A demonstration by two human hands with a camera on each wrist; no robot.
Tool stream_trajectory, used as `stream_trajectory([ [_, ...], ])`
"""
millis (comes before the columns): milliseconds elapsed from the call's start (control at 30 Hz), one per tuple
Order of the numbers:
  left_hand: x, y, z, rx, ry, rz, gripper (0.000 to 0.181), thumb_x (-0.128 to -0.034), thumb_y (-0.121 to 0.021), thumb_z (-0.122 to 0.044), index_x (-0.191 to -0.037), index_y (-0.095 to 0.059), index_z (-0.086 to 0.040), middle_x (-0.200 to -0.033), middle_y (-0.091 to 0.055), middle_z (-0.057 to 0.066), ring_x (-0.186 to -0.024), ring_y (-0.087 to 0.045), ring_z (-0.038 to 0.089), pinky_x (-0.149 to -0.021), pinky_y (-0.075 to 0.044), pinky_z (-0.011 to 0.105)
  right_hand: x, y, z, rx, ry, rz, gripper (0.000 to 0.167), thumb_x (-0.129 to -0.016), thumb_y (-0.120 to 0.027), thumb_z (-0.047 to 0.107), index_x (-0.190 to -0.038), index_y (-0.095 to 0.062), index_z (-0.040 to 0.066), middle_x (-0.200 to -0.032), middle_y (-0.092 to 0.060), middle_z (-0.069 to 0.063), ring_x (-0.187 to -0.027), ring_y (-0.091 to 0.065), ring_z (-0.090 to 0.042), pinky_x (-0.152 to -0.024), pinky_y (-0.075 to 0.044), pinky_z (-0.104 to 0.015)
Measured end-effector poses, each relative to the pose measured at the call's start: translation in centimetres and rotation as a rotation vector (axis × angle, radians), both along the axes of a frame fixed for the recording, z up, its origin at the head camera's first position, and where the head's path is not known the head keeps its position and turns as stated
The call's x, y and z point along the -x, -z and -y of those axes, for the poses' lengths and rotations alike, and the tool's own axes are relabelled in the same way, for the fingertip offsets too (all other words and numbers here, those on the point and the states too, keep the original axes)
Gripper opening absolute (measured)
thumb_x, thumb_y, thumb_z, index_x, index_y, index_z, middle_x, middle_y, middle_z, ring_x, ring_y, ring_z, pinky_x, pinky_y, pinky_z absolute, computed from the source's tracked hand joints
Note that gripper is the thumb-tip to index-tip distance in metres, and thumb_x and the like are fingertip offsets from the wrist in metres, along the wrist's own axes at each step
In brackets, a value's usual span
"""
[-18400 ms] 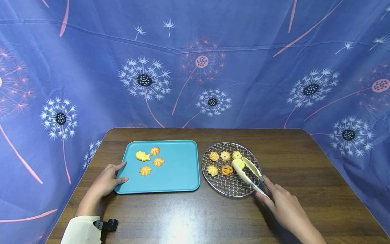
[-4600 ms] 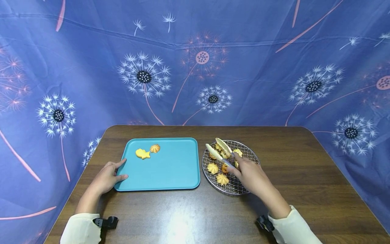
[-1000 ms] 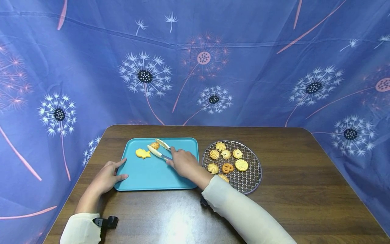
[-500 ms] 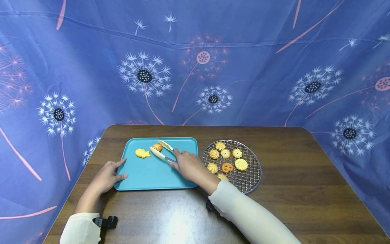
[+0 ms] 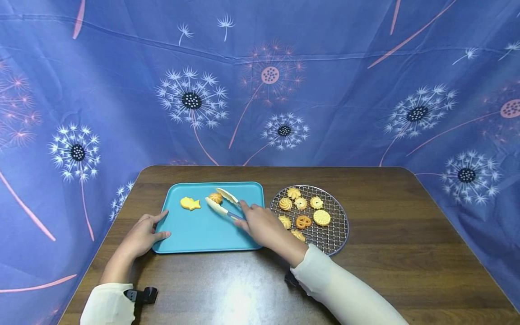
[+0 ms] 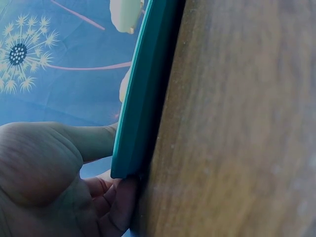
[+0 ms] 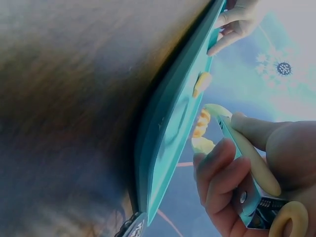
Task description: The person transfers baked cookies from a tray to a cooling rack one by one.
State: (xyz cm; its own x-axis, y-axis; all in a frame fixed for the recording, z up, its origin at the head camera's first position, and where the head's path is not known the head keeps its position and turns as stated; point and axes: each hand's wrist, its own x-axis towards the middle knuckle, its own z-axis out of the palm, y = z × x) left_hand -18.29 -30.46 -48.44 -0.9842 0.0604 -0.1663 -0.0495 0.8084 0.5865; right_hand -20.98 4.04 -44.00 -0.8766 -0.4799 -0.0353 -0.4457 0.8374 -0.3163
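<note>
In the head view my right hand (image 5: 264, 224) holds a pair of tongs (image 5: 233, 215) over the blue tray (image 5: 203, 237). A round ridged cookie (image 5: 215, 197) sits between the tongs' pale tips; the right wrist view shows this cookie (image 7: 201, 123) raised off the tray. Left of it, a yellow fish-shaped cookie (image 5: 189, 203) lies on the tray. My left hand (image 5: 140, 237) grips the tray's left edge, thumb on top; in the left wrist view its other fingers (image 6: 121, 207) curl against the rim from below.
To the tray's right stands a round wire rack (image 5: 331, 237) with several cookies, among them a pretzel-shaped one (image 5: 303, 221) and a round yellow one (image 5: 322, 217). My right forearm (image 5: 337, 280) covers its near-left part. A patterned blue cloth (image 5: 333, 90) hangs behind the wooden table (image 5: 386, 216).
Over the last second the tongs have carried the ridged cookie rightward. Compared with 18.4 s ago, two flower-shaped cookies have gone from the tray, and the rack bears more. My left hand stays put.
</note>
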Motion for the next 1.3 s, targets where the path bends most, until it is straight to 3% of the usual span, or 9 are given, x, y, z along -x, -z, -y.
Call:
stream_trajectory([
  [333,0.0,0.3,0.2,0.002,-0.005,0.009,0.073,-0.0943,-0.076,-0.015,-0.155,-0.039,0.004,-0.105,-0.047,0.018,-0.083,-0.043,0.025,-0.069,-0.036,0.036,-0.9,0.3,-1.7,0.029,-0.02,-0.047,0.066,-0.104,-0.06,0.044,-0.154,-0.046,0.003,-0.122,-0.068,-0.021,-0.096,-0.07,-0.035,-0.079,-0.057,-0.046],
  [733,0.0,0.4,0.2,0.0,-0.008,0.002,0.073,-0.0941,-0.076,-0.017,-0.154,-0.04,0.003,-0.107,-0.048,0.019,-0.084,-0.043,0.025,-0.069,-0.036,0.035,-2.1,-0.1,-3.9,0.062,0.004,-0.045,0.068,-0.102,-0.063,0.042,-0.155,-0.045,0.003,-0.124,-0.067,-0.021,-0.099,-0.07,-0.036,-0.083,-0.057,-0.048],
  [967,0.0,0.4,0.2,-0.001,-0.007,-0.001,0.073,-0.0943,-0.076,-0.016,-0.154,-0.04,0.004,-0.107,-0.047,0.019,-0.084,-0.043,0.025,-0.069,-0.036,0.035,-2.9,-0.2,-5.4,0.071,0.021,-0.059,0.068,-0.102,-0.064,0.043,-0.154,-0.046,0.003,-0.131,-0.064,-0.024,-0.109,-0.068,-0.041,-0.089,-0.056,-0.053],
  [1300,0.0,0.1,0.1,-0.004,-0.01,0.005,0.072,-0.0944,-0.075,-0.016,-0.154,-0.04,0.004,-0.106,-0.047,0.019,-0.084,-0.044,0.025,-0.07,-0.037,0.035,-4.1,-0.3,-7.0,0.074,0.034,-0.107,0.068,-0.1,-0.067,0.04,-0.153,-0.047,0.003,-0.128,-0.065,-0.024,-0.099,-0.071,-0.04,-0.081,-0.058,-0.051],
])
